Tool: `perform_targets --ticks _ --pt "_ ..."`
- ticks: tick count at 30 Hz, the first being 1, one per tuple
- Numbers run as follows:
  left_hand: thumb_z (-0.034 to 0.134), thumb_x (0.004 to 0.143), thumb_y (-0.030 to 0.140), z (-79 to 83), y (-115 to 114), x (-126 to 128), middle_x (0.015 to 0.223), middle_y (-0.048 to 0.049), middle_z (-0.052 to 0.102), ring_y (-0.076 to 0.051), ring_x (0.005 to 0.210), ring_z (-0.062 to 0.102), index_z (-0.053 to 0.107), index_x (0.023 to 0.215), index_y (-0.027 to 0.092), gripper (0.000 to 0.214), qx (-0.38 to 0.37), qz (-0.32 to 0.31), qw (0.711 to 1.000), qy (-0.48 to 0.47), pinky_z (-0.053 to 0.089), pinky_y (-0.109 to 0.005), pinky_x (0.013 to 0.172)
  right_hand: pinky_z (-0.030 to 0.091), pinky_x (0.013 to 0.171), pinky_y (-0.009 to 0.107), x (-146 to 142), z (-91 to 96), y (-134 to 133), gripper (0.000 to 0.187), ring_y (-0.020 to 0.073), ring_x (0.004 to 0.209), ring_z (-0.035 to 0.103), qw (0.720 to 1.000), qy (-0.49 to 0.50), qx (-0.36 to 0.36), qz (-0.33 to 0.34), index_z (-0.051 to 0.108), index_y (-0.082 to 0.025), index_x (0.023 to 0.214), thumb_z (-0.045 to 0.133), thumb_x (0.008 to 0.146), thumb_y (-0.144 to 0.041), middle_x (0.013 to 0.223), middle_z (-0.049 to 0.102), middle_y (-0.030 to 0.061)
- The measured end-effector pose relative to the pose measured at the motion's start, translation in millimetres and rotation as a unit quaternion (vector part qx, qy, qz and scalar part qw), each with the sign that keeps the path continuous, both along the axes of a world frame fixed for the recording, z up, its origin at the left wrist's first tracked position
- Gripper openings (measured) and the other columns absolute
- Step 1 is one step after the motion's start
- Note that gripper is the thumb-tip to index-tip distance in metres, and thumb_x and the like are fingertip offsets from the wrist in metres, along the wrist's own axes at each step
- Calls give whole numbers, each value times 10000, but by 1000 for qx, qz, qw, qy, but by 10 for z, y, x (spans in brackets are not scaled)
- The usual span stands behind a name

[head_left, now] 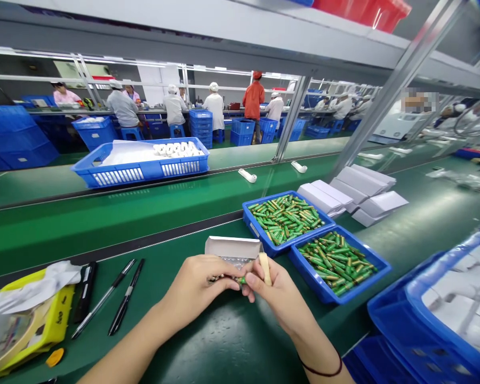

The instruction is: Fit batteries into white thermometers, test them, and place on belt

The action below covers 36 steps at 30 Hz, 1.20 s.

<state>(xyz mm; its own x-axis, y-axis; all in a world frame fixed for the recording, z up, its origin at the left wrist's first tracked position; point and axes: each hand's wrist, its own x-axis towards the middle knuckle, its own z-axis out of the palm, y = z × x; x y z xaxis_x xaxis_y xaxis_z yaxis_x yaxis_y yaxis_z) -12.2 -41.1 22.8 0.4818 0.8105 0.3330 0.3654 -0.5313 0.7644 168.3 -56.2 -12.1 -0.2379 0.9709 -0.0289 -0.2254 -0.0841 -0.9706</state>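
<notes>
So both hands were up close together over the green table (224, 341), right in front of the person. Between them was a single green battery (242, 279). Its long axis ran pretty much left to right across the view, lying flat rather than standing up. Only a short green bit showed between the fingers, so I couldn't tell which end faced which way.

The left hand (196, 288) was curled shut, fingertips on the battery's left end. The right hand (278, 298) pinched the right end between thumb and forefinger, and a pale stick-shaped thing (266, 268) poked up past its fingers. No idea what that was. There was a dark band (322, 370) round the right wrist.

Just behind the hands sat a small white box (234, 249), flap open and tipped back. I couldn't tell if the left hand was actually holding it.

To the right were two blue trays of green batteries lying every which way, the farther tray (256, 229) touching the nearer tray (332, 296). Past those was a pile of white boxes (360, 192). Off to the left lay two pens (104, 298) side by side and a yellow container (52, 320) with a crumpled white sheet on top.
</notes>
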Motion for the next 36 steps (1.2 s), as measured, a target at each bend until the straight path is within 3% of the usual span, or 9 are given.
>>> perform_targets --ticks 5,10,12,16,19,21,25,30,36 --pt "641 788 225 -32 163 -129 835 -28 727 -180 763 665 689 827 186 74 -35 169 983 -63 514 -263 713 388 570 265 268 0 26 329 133 616 497 969 -187 96 -127 407 -208 690 660 766 -403 734 573 0" --pt "537 840 182 -269 282 -162 819 -6 690 -171 745 641 603 877 210 80 18 123 980 155 467 -260 664 371 649 327 946 -84 190 234 194 666 498 749 -466 209 -422 450 -221 708 545 787 -419 722 531 24" --pt "493 854 147 -358 306 -127 800 -13 678 -173 725 631 594 872 203 117 34 94 968 232 453 -260 646 361 628 340 1213 -172 262 216 220 660 495 701 -534 200 -430 391 -235 681 483 783 -402 692 536 42" --pt "463 876 127 -468 329 -40 826 -45 670 -208 793 625 622 864 182 168 55 61 954 290 449 -296 708 358 589 358 1431 -278 317 228 238 596 457 670 -612 181 -380 322 -261 639 451 769 -398 571 464 26" --pt "450 893 144 -473 326 -15 929 -74 644 -235 868 603 651 817 178 217 62 49 950 303 442 -335 766 412 664 386 1239 -218 245 213 267 721 541 676 -581 229 -392 369 -251 687 450 826 -391 694 557 69" --pt "437 894 128 -429 309 -25 1006 -83 607 -228 893 580 648 873 176 217 63 45 953 294 442 -332 769 446 736 388 990 -150 156 199 268 850 591 729 -521 269 -353 387 -243 723 472 861 -359 861 629 101" --pt "454 899 121 -279 244 -46 1004 -70 575 -201 900 545 595 941 156 150 42 40 957 286 435 -315 772 472 896 359 445 -84 -23 183 221 1071 583 835 -424 330 -118 403 -236 742 462 914 -218 1113 633 96" --pt "498 897 164 -210 182 -1 927 -60 598 -221 857 540 613 868 151 119 26 13 926 377 405 -361 759 305 1121 473 56 -169 -72 95 226 1221 509 811 -445 372 79 505 -197 927 498 887 -111 1209 616 109" --pt "507 870 118 -285 165 23 982 -73 593 -221 883 561 655 893 154 154 -31 24 931 362 410 -353 770 307 1122 481 7 -237 -40 101 223 1171 545 811 -465 341 99 513 -187 867 513 866 -86 1161 629 124"
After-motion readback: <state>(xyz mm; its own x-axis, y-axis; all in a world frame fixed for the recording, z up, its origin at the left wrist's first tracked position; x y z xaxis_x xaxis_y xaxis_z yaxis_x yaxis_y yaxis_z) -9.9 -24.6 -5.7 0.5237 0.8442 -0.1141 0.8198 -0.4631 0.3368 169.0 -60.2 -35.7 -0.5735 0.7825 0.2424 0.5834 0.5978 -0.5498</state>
